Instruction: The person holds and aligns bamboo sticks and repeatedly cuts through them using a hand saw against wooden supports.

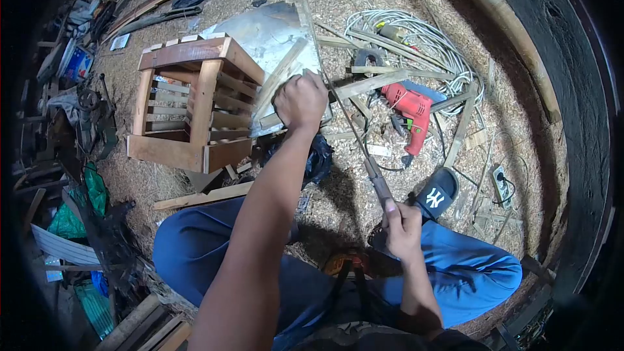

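Observation:
My left hand (301, 100) is closed over a wooden strip (370, 83) that runs out to the right. In my right hand (402, 226) is the handle of a long thin tool (379, 185), its narrow blade reaching up past the strip beside my left hand. What the blade is exactly, I cannot tell. Left of my left hand stands a slatted wooden frame (207, 101). A red power drill (409, 114) lies on the ground right of the strip.
A coiled grey cable (455, 58) lies at the upper right, near a black sandal (437, 195) and a power socket (500, 185). A grey sheet (260, 32) lies behind the frame. Wood shavings cover the ground. Green bags and scrap wood are at the left.

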{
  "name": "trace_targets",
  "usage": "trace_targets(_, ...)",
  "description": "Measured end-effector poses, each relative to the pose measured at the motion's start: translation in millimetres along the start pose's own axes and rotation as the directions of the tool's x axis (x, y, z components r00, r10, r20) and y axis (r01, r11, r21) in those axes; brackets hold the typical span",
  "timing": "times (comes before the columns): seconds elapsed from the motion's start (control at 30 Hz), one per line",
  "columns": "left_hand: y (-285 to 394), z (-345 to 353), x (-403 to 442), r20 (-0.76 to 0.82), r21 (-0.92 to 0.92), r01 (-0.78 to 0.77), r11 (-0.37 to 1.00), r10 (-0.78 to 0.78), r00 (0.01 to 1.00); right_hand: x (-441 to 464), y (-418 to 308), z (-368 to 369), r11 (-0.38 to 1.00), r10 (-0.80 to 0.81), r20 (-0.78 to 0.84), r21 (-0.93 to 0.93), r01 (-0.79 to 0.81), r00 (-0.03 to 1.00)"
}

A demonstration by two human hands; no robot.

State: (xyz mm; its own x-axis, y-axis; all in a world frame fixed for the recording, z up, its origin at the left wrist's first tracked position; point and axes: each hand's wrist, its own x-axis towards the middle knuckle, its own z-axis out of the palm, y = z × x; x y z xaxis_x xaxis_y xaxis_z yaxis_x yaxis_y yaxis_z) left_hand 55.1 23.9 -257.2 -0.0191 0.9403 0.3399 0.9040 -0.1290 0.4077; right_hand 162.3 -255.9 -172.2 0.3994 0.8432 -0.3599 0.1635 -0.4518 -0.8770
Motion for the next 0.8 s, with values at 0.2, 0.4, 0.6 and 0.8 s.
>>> trace_targets(0.2,1,3,1,-0.028,0.081,-0.023,0.996,0.026,0.999,-1,-66,0,1.0,0.001,-0.013,-0.029,-0.001,1.0)
trace_targets(0.4,3,1,0,-0.043,0.057,-0.018,0.998,0.021,0.999,46,-27,23,0.978,-0.136,-0.092,0.144,0.148,0.987)
trace_targets(0.6,3,0,-1,-0.021,0.07,-0.032,0.997,0.034,0.999,64,13,40,0.972,-0.125,-0.03,0.197,0.129,0.992)
trace_targets(0.8,1,5,0,0.009,0.042,-0.015,0.999,0.014,1.0,66,30,46,0.971,-0.1,0.004,0.22,0.096,0.995)
